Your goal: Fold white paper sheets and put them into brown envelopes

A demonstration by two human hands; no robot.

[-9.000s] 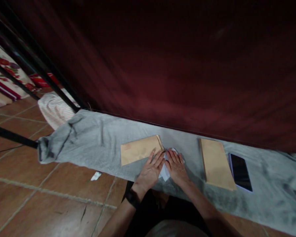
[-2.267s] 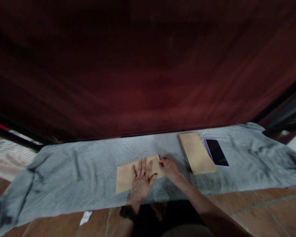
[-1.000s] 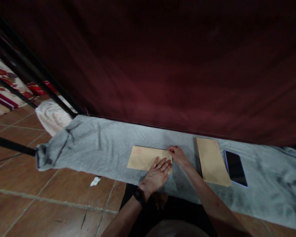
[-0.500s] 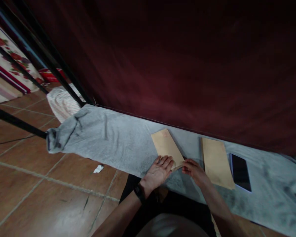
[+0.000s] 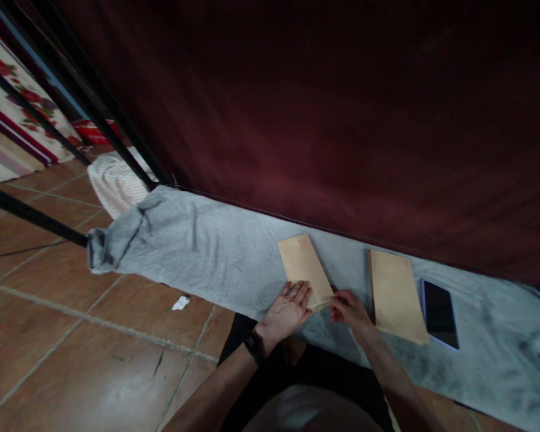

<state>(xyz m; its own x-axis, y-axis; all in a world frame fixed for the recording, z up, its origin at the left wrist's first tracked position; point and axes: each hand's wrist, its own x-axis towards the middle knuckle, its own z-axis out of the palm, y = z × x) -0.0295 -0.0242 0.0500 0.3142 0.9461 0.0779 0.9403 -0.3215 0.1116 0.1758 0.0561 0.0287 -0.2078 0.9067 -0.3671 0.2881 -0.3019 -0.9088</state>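
A tan paper envelope (image 5: 302, 261) lies at a slant on the grey cloth in front of me. My left hand (image 5: 288, 309) rests flat on its lower left part, fingers stretched out. At the envelope's lower right corner, the fingers of my right hand (image 5: 347, 309) are pinched together on the paper's edge. A folded strip shows along the near end, between the two hands. To the right of my right hand lies a stack of similar tan envelopes (image 5: 396, 294).
A dark-screened phone (image 5: 440, 315) lies right of the stack on the grey cloth (image 5: 225, 252). A dark red curtain (image 5: 319, 138) hangs behind. Black metal poles (image 5: 36, 216) stand at the left. A white scrap (image 5: 180, 303) is on the tiled floor (image 5: 130, 312).
My right hand has shifted slightly left and down along the envelope's near edge. My left hand stays pressed on the paper. The camera view has moved a little.
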